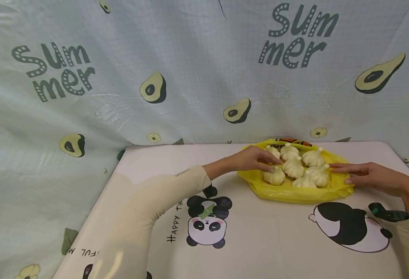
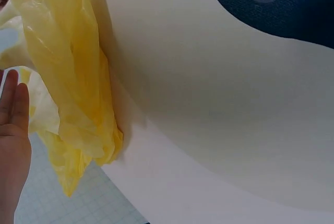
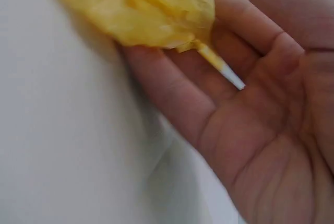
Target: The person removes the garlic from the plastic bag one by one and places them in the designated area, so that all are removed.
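Nearest, the pale left sleeve (image 1: 131, 217) crosses the table (image 1: 260, 240) beside a panda print (image 1: 207, 228), the arm stretched out since the work lies well away from the body. Further on, to the right, sits the yellow bag (image 1: 277, 192), its sides low and its mouth spread wide, probably so that the garlic (image 1: 293, 167) stays within reach from above while the crumpled rim keeps the bulbs from rolling off. The right hand (image 1: 382, 178) rests at the bag's right end, fingers loosely extended and palm hollowed around the plastic rather than clenched, as the right wrist view shows; it seems placed there to steady that end. The left hand (image 1: 256, 159) comes over the left rim, fingers stretched forward and thumb at the near-left bulb (image 1: 274, 176); whether it pinches that bulb or merely touches it, I cannot tell. Seven bulbs show, packed close inside the bag, mostly stem up, likely because their broad bases sit steadiest that way. Behind the table hangs a curtain (image 1: 190, 120) printed with avocados.
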### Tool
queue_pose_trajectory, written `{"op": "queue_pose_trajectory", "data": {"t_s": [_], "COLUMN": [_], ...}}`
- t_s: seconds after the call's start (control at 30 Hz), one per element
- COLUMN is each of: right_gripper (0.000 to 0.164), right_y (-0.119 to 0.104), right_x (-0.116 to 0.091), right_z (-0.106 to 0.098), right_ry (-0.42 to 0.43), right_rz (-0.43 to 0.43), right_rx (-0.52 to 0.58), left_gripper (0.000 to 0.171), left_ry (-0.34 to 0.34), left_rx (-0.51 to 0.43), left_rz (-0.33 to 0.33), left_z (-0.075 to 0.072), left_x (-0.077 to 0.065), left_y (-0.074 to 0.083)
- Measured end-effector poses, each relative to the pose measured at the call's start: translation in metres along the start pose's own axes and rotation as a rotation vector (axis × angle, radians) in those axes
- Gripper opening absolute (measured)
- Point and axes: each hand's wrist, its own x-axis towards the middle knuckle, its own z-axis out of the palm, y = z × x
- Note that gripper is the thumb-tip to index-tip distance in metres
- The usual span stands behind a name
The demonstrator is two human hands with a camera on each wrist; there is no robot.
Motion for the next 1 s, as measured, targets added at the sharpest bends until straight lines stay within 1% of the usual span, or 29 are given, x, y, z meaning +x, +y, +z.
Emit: {"op": "queue_pose_trajectory", "data": {"t_s": [0.1, 0.2, 0.33, 0.43, 0.5, 0.6, 0.7, 0.8, 0.87, 0.93, 1.0], "right_gripper": [0.051, 0.055, 0.053, 0.051, 0.051, 0.052, 0.055, 0.055, 0.055, 0.055, 0.055], "right_y": [0.002, 0.001, -0.007, -0.013, -0.016, -0.018, -0.018, -0.016, -0.015, -0.014, -0.013], "right_x": [-0.005, -0.009, -0.012, -0.012, -0.011, -0.01, -0.01, -0.01, -0.01, -0.01, -0.009], "right_z": [0.004, 0.01, 0.019, 0.023, 0.024, 0.025, 0.025, 0.025, 0.025, 0.025, 0.023], "right_ry": [0.082, 0.128, 0.132, 0.151, 0.168, 0.173, 0.165, 0.164, 0.166, 0.165, 0.163], "right_rz": [0.009, 0.021, -0.015, -0.056, -0.068, -0.059, -0.041, -0.038, -0.04, -0.05, -0.056], "right_rx": [-0.088, -0.119, -0.116, -0.14, -0.169, -0.181, -0.164, -0.157, -0.164, -0.181, -0.195], "left_gripper": [0.039, 0.039, 0.039, 0.037, 0.036, 0.033, 0.031, 0.028, 0.025, 0.022, 0.02], "left_ry": [-0.009, -0.01, 0.002, 0.026, 0.047, 0.072, 0.068, 0.034, -0.008, -0.073, -0.145], "left_rx": [-0.005, 0.004, 0.009, 0.008, 0.007, 0.02, 0.022, 0.039, 0.056, 0.062, 0.043], "left_rz": [-0.014, -0.018, -0.028, -0.039, -0.041, -0.054, -0.072, -0.075, -0.061, -0.055, -0.058], "left_z": [0.003, 0.006, 0.009, 0.011, 0.012, 0.013, 0.013, 0.009, 0.005, -0.001, -0.008], "left_x": [0.0, 0.002, 0.002, 0.002, 0.002, 0.003, 0.006, 0.011, 0.016, 0.023, 0.029], "left_y": [-0.001, -0.004, -0.006, -0.008, -0.008, -0.01, -0.011, -0.011, -0.011, -0.011, -0.011]}}
